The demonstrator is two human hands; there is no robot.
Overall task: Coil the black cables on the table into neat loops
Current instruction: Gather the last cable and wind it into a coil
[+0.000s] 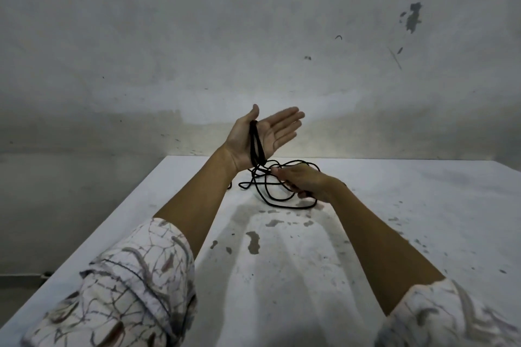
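Nearest, two patterned white sleeves (135, 287) frame the bottom corners, with bare forearms reaching away over a white tabletop (394, 205) marked with grey stains and chipped patches. Further out, the right hand (303, 180) lies low, palm down, just above the tabletop, its fingers curled around a strand of the black cable (270, 191). Loose turns of that cable sprawl on the tabletop beneath and to the left of this hand, in an untidy tangle. Just beyond and to the left, the left hand (265, 135) is raised, palm up, fingers straight and spread, thumb upright. A few loops of the cable hang across its palm by the thumb and drop down to the tangle. Behind stands a scuffed grey wall (197, 36).
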